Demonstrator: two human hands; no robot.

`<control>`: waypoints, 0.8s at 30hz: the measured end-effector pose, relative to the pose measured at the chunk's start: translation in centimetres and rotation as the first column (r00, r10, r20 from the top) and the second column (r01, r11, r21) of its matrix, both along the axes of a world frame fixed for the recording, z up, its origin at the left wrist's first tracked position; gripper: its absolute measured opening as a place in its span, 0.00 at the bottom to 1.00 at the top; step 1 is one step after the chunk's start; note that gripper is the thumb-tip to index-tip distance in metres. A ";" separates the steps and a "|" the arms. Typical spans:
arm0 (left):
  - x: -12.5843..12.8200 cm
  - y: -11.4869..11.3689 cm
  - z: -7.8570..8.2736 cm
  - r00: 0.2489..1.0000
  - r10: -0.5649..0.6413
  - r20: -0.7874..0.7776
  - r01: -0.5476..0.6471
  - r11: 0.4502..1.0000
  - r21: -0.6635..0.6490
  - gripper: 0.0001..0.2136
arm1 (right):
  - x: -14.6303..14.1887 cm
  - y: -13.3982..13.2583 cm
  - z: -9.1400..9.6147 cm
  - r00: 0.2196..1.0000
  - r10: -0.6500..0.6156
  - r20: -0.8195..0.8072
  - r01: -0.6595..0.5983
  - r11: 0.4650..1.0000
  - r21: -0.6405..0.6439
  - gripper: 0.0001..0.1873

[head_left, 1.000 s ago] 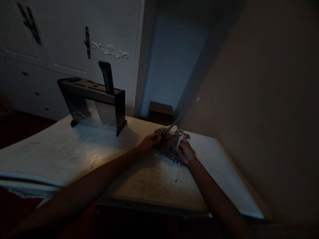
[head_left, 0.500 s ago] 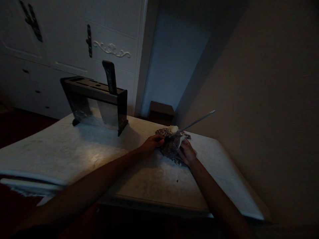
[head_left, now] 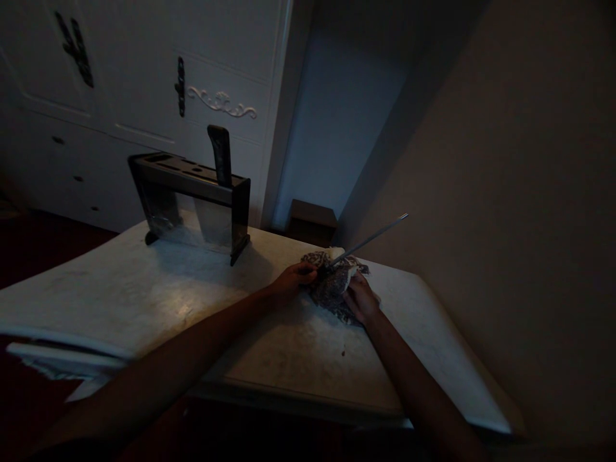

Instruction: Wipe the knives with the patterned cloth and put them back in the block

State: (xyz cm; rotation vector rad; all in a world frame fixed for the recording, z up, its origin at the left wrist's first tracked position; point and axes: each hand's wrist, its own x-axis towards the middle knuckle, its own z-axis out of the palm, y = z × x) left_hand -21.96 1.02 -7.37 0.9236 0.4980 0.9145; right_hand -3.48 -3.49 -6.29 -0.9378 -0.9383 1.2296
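Note:
My left hand (head_left: 292, 280) is closed round the dark handle of a long thin steel rod (head_left: 373, 239), which slants up and to the right over the table. My right hand (head_left: 360, 298) presses and grips a dark patterned cloth (head_left: 332, 287) lying on the table, wrapped about the rod's lower end. A pale patch of the cloth shows near the rod's base. The room is dim, so fine detail of the fingers is hard to see.
A pale marble-like table (head_left: 158, 295) carries a dark knife block (head_left: 192, 199) with one knife handle (head_left: 222, 155) sticking up, at the back left. A white cabinet (head_left: 144, 96) stands behind. A beige wall (head_left: 505, 192) runs close along the right. A small dark box (head_left: 312, 218) sits beyond the table.
The rod's tip swung from pointing up-back to lower and farther right, then rose slightly. Both hands stayed on the cloth. The camera view shifted a little left.

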 end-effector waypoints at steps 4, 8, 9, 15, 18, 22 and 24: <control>-0.1 0.1 -0.1 1.000 -0.004 0.003 0.004 1.000 -0.011 0.23 | 0.0 0.1 -0.1 1.000 0.004 -0.017 -0.004 1.000 0.003 0.17; -0.1 0.2 -0.2 1.000 -0.002 -0.001 0.002 1.000 -0.014 0.25 | -0.1 0.2 -0.3 1.000 0.007 -0.012 -0.007 1.000 0.010 0.16; -0.1 0.2 -0.2 1.000 -0.005 -0.002 0.005 1.000 -0.008 0.25 | 0.0 0.2 -0.3 1.000 0.009 -0.009 -0.009 1.000 0.014 0.16; 0.0 0.2 -0.1 1.000 0.000 -0.019 0.000 1.000 -0.011 0.22 | 0.1 0.3 -0.4 1.000 0.010 0.005 -0.010 0.999 0.039 0.15; -0.1 0.3 -0.2 1.000 -0.005 -0.022 0.005 1.000 -0.010 0.22 | 0.1 0.4 -0.5 1.000 0.002 0.008 -0.002 0.999 0.043 0.15; -0.2 0.3 -0.3 1.000 -0.014 -0.026 0.013 1.000 -0.005 0.21 | 0.0 0.4 -0.4 1.000 0.002 -0.003 -0.002 0.999 0.049 0.14; -0.2 0.3 -0.3 1.000 -0.013 -0.027 0.013 1.000 0.006 0.21 | 0.0 0.3 -0.2 1.000 0.004 -0.003 -0.004 0.999 0.048 0.14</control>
